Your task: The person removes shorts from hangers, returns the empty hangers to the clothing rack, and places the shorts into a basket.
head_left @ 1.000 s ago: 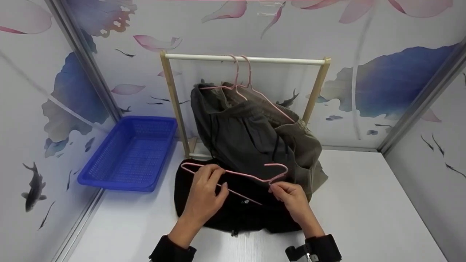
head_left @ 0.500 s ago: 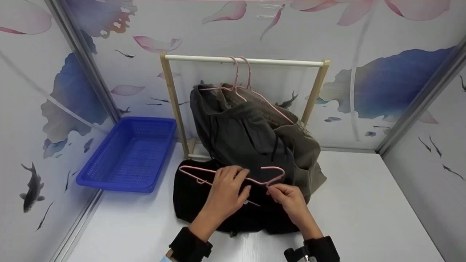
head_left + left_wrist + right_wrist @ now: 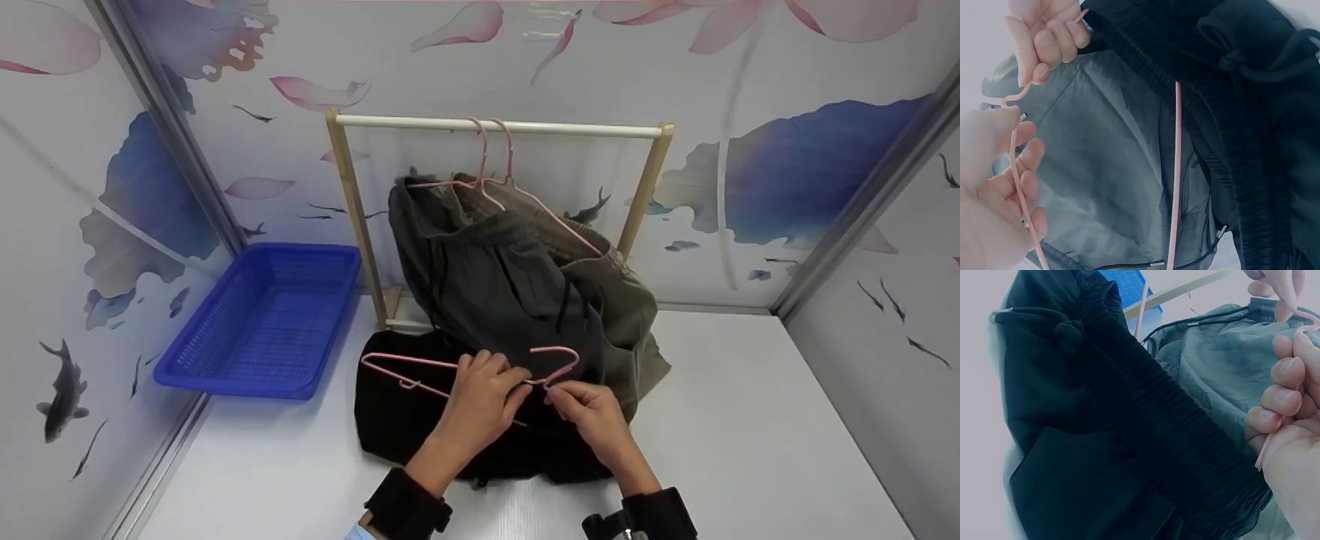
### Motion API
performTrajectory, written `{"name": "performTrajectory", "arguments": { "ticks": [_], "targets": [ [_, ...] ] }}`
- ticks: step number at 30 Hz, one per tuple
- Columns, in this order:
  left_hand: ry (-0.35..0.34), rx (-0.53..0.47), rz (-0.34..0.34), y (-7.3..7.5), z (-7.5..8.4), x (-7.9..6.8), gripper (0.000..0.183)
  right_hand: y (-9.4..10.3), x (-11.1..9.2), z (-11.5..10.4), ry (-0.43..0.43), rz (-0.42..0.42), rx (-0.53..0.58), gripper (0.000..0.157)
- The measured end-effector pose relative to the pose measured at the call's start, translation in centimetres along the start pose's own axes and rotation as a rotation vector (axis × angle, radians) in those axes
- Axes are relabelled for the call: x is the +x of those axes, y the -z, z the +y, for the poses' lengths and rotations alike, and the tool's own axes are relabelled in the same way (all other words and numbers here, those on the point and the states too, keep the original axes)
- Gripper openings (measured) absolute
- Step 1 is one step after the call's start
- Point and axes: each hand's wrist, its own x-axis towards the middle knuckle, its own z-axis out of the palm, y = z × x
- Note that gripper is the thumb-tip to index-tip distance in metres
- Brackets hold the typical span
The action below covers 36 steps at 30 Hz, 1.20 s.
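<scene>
A pink clothes hanger (image 3: 420, 361) lies slanted above black drawstring trousers (image 3: 397, 420) on the table. My left hand (image 3: 484, 397) pinches it by the neck between thumb and fingers. Just right of that, my right hand (image 3: 592, 412) pinches it at the hook's base; the two hands nearly touch. In the left wrist view, the hanger's lower bar (image 3: 1176, 169) reaches the dark gathered waistband (image 3: 1207, 129) and goes out of sight there. The right wrist view shows the elastic waistband (image 3: 1162, 410) beside my right hand's fingers. The hanger's right end is hidden.
Behind, a rack with a white rail (image 3: 585, 129) bears two pink hangers with dark grey trousers (image 3: 502, 277) and khaki trousers (image 3: 637, 322). Their legs hang down close behind my hands. A blue basket (image 3: 247, 382) stands left of the rack.
My left hand has slid rightward along the hanger, from its left arm to the neck. The right hand keeps its pinch, and the hanger has shifted slightly left and down in view.
</scene>
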Motion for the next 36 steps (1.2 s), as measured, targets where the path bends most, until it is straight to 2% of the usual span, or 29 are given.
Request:
{"name": "performTrajectory", "arguments": {
  "ticks": [10,17,26,32,36],
  "targets": [
    [0.045,-0.083,0.016,0.0,-0.1,-0.3,0.007,-0.2,-0.3,-0.1,0.062,-0.026,-0.042,0.015],
    [0.055,-0.098,0.067,0.8,-0.7,-0.3,0.007,-0.1,-0.5,0.1,0.124,-0.017,-0.119,0.008],
    [0.05,-0.108,0.127,2.1,-1.8,-0.1,0.005,0.4,-0.6,0.6,0.112,-0.028,-0.146,0.004],
    [0.029,-0.125,0.172,2.7,-2.6,0.0,0.005,0.6,-0.6,1.1,0.069,-0.024,-0.144,0.004],
    [0.028,-0.131,0.203,3.1,-3.0,0.1,0.003,0.6,-0.6,1.5,0.059,-0.03,-0.181,0.005]
  ]
}}
